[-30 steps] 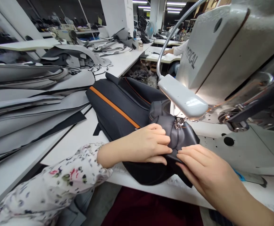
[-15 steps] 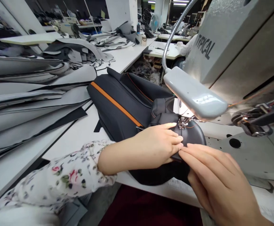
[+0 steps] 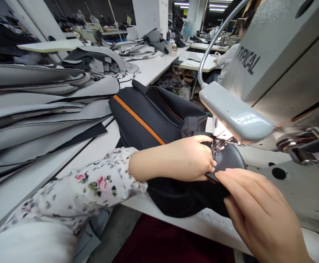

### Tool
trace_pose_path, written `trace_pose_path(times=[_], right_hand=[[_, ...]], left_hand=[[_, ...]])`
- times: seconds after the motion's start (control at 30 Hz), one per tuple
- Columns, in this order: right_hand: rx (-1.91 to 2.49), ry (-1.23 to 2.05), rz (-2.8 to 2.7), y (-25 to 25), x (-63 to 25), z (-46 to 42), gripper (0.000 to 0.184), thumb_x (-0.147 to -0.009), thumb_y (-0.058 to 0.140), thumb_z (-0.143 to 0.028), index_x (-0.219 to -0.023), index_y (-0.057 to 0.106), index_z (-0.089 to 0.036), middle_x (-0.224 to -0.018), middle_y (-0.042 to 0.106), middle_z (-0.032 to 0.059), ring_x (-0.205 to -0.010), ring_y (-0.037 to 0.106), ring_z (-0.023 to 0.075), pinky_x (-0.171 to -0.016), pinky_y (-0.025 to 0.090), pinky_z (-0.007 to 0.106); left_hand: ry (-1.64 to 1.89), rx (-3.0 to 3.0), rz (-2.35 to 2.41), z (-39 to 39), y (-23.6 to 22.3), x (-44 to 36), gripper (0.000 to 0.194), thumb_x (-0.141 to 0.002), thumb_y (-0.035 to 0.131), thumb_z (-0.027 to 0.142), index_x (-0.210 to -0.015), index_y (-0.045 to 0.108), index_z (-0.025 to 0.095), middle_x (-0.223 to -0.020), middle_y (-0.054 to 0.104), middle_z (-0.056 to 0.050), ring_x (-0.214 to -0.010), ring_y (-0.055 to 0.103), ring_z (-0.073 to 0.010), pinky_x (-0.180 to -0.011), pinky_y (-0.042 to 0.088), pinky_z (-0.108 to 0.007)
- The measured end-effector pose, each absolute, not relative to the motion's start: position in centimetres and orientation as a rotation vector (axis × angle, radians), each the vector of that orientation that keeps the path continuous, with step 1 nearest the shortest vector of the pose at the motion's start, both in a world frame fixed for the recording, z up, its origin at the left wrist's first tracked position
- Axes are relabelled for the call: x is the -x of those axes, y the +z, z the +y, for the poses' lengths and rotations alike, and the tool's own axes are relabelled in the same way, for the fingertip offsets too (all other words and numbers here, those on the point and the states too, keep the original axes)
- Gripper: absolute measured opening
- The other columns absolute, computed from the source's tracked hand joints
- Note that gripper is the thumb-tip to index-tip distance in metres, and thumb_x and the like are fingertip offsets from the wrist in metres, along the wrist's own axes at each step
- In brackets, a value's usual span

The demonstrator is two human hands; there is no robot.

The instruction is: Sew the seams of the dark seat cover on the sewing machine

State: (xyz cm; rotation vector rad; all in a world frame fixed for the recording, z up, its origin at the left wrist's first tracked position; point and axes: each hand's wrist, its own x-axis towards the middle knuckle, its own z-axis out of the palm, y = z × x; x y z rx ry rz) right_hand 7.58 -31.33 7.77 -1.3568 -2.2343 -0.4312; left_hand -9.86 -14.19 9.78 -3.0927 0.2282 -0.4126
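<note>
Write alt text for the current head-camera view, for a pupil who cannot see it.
A person's left hand and right hand touch black material with an orange stripe at the presser foot of a sewing machine. A lit lamp hangs above; grey and black fabric pieces lie piled at the picture's left.

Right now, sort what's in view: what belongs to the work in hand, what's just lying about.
In use:
black piece, left hand and right hand on it
sewing machine
lamp

Apparently just lying about:
grey panels, left
small container, beyond
fan, background
</note>
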Motion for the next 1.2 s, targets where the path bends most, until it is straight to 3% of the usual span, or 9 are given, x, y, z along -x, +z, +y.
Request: trace_pose_path(times=[0.43,0.57,0.73,0.93,1.2], right_hand=[[1.356,-0.335,-2.165,7.4,-8.3,-30.4,0.030,-0.101,0.050,-0.012,-0.128,0.063,-0.008,-0.120,0.067,0.0131,-0.114,0.058,0.0243,-0.106,0.041,0.037],[1.362,-0.349,-2.192,7.2,-8.6,-30.4,0.027,-0.101,0.050,-0.012,-0.124,0.064,-0.008,-0.116,0.068,0.0126,-0.112,0.058,0.0243,-0.103,0.042,0.037],[1.404,-0.348,-2.227,7.4,-8.7,-29.9,0.029,-0.100,0.048,-0.010,-0.125,0.064,-0.012,-0.115,0.068,0.0099,-0.111,0.059,0.0231,-0.099,0.044,0.038],[1.441,-0.365,-2.274,8.0,-9.2,-29.4,0.032,-0.098,0.047,-0.009,-0.124,0.064,-0.017,-0.114,0.070,0.0059,-0.107,0.061,0.0212,-0.094,0.045,0.037],[1.480,-0.368,-2.283,7.7,-9.8,-28.7,0.030,-0.096,0.046,-0.010,-0.117,0.065,-0.020,-0.114,0.071,0.0047,-0.105,0.064,0.0220,-0.091,0.045,0.038]], left_hand=[[-0.303,3.142,0.263,-12.9,10.5,9.3,0.025,-0.105,0.060,0.032,-0.102,0.080,0.019,-0.115,0.080,-0.005,-0.111,0.073,-0.0204,-0.109,0.049,-0.034],[-0.439,3.106,0.230,-13.5,9.5,9.7,0.024,-0.105,0.060,0.033,-0.100,0.079,0.020,-0.116,0.079,-0.004,-0.111,0.073,-0.0200,-0.113,0.048,-0.034],[-0.626,3.064,0.126,-14.6,8.3,10.4,0.019,-0.106,0.058,0.027,-0.101,0.076,0.022,-0.102,0.080,-0.003,-0.100,0.074,-0.0175,-0.108,0.052,-0.033],[-0.674,3.004,-0.031,-15.8,7.7,10.6,0.030,-0.110,0.048,0.027,-0.096,0.073,0.019,-0.100,0.078,-0.006,-0.094,0.072,-0.0173,-0.101,0.055,-0.033],[-0.743,2.915,-0.124,-16.9,6.8,10.1,0.028,-0.108,0.048,0.020,-0.092,0.071,0.017,-0.095,0.076,-0.007,-0.092,0.070,-0.0181,-0.099,0.056,-0.036]])
